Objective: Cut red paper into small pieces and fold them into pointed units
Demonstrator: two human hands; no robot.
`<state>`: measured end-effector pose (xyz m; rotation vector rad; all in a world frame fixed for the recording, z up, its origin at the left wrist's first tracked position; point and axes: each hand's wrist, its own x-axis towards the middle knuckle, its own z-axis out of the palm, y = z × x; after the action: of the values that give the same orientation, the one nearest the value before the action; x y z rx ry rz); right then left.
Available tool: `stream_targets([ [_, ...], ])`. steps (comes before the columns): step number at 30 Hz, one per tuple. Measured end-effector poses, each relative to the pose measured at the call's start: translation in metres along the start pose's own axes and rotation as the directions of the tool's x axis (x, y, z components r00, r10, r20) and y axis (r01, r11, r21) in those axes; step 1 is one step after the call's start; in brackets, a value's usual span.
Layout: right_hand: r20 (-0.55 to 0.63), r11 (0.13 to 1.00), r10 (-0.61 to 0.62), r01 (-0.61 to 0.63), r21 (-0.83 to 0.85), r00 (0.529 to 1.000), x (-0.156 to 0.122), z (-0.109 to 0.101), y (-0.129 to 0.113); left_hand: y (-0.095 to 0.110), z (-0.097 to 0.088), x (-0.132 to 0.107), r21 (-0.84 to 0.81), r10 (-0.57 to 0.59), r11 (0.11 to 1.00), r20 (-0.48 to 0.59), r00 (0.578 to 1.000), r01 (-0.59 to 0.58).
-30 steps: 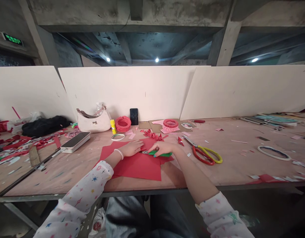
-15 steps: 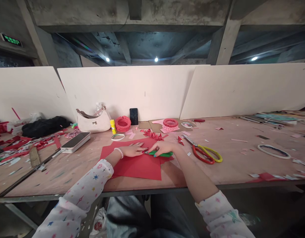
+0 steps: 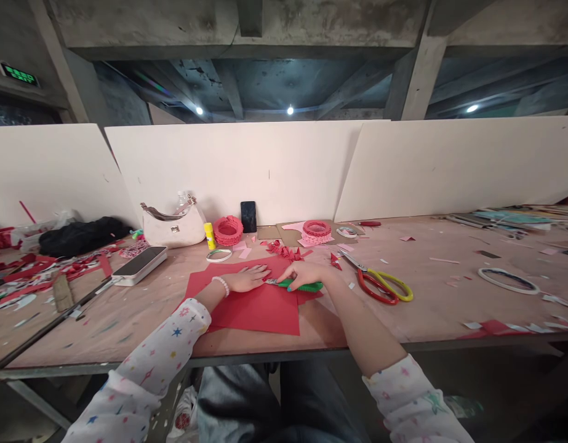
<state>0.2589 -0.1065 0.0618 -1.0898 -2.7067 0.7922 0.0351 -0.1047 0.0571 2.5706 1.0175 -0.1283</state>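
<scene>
Standing left of centre are one cream handbag (image 3: 173, 230) and one yellow glue stick (image 3: 210, 236). At centre, the left hand (image 3: 247, 280) lies flat, fingers apart, on at least two overlapping red paper sheets (image 3: 260, 311); above them, the right hand (image 3: 303, 274) clamps one green-handled, metal-tipped tool (image 3: 310, 287). Rightward lies one red-and-yellow-handled pair of scissors (image 3: 376, 284).

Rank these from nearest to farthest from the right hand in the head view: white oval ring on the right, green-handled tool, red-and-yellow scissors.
1. Green-handled tool: held in the right hand.
2. Red-and-yellow scissors: to that hand's right, lying apart from it.
3. White oval ring: farther right, beyond the scissors.
</scene>
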Motion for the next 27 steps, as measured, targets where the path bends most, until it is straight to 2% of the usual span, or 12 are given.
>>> stream_targets([
  [6, -0.03, 1.0, 0.017, -0.018, -0.014, 0.999, -0.003, -0.001, -0.001, -0.004, 0.001, -0.001, -0.019, 0.052, 0.998, -0.065, 0.997, -0.053],
  [12, -0.032, 1.0, 0.009, -0.009, 0.017, 0.999, -0.001, 0.001, 0.003, 0.005, -0.002, -0.005, -0.007, 0.002, 1.0, -0.039, 0.999, -0.003],
  [17, -0.013, 0.999, 0.034, -0.034, -0.008, 0.999, 0.001, 0.002, 0.009, 0.004, -0.001, -0.004, 0.01, 0.014, 1.0, -0.021, 1.0, -0.014],
  [21, -0.005, 0.999, 0.038, -0.038, -0.018, 0.999, 0.0, 0.0, 0.004, -0.005, 0.003, 0.003, 0.043, 0.025, 0.999, -0.009, 1.0, -0.025],
  [27, 0.034, 1.0, 0.014, -0.015, 0.011, 0.999, 0.001, 0.001, -0.008, -0.031, 0.016, 0.02, 0.097, 0.069, 0.993, -0.012, 0.998, -0.067],
])
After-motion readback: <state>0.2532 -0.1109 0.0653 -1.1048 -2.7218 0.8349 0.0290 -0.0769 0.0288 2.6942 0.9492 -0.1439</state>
